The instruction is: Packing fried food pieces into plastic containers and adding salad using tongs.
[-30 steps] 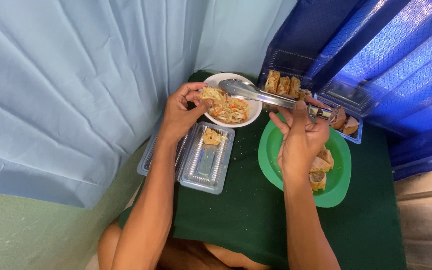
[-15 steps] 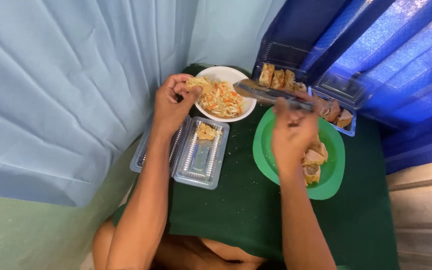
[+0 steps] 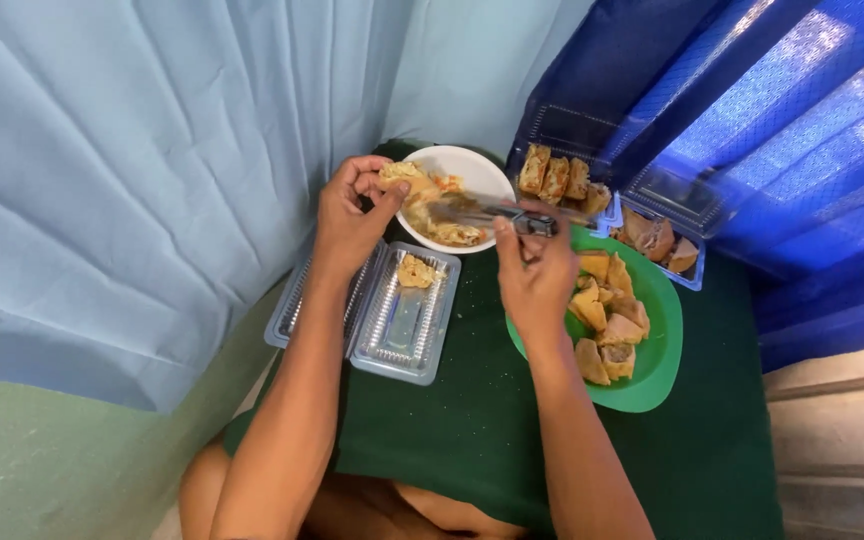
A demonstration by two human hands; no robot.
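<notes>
Gripping a food piece over the white bowl, the left hand has moved closer; the right hand now reaches metal tongs into the bowl toward 10 o'clock

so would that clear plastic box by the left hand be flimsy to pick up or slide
Probably flimsy: the clear plastic box looks thin and ribbed, so it may flex if pinched. Likely very light, holding only one small piece of food. Its open lid lies hinged beside it and could flop when lifted.
</notes>
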